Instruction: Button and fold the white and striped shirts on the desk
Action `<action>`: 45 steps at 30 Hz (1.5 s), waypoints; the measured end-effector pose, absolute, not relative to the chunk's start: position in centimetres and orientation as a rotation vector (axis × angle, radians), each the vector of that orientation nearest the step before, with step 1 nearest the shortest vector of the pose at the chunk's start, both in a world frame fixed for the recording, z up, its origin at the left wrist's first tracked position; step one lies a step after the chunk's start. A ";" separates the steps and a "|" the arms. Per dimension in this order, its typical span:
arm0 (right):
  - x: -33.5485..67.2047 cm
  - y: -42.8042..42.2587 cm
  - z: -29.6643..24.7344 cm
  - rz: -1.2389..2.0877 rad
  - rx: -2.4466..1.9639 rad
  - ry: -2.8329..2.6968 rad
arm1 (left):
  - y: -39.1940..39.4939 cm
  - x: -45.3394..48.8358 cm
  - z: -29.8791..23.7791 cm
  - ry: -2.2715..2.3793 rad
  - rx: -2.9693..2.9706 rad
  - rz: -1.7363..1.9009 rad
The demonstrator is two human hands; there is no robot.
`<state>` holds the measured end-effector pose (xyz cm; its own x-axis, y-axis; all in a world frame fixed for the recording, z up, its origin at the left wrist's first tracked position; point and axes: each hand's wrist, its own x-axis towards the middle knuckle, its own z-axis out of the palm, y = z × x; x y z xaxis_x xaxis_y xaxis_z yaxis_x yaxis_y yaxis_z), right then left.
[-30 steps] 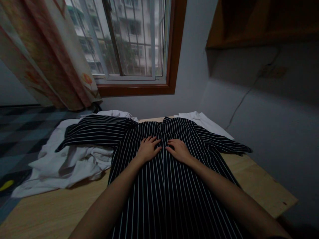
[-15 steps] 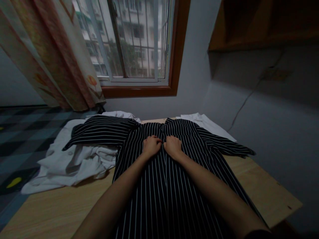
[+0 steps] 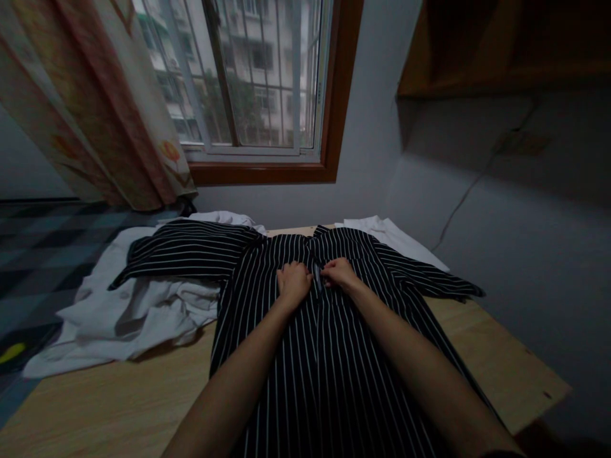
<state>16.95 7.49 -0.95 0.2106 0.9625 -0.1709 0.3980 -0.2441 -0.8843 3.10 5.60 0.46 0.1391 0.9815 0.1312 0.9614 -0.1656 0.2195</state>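
Note:
A black shirt with white stripes lies spread front side up on the wooden table, collar toward the window and sleeves out to both sides. At its upper chest, my left hand rests on the left front panel, fingers curled at the edge of the front opening. Across the opening, my right hand pinches the edge of the other panel between thumb and fingers. A slim gap shows in the placket between the hands. Any button there is too small to make out.
Crumpled white clothes lie under the left sleeve, and a folded white cloth is at the back right. The wooden table ends at the right near the wall. A curtain hangs left of the window; a shelf juts out upper right.
My right hand has moved slightly right and turned from lying on the shirt to pinching its front edge, which now lifts open a little. My left hand has barely shifted.

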 end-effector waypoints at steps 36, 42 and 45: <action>16.0 6.8 -3.6 0.856 -1.519 -1.174 | 6.0 3.4 1.0 1.867 2.084 0.502; 16.0 6.6 -3.4 0.839 -1.527 -1.184 | 6.6 3.3 0.9 1.832 1.977 0.510; 16.0 6.6 -3.5 0.853 -1.510 -1.183 | 6.8 3.2 0.8 1.827 1.937 0.489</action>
<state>15.97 6.63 -3.54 0.2744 0.9605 0.0471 0.2588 -0.0266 -0.9656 3.25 6.82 0.84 0.0693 0.9969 -0.0375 0.8449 -0.0386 0.5336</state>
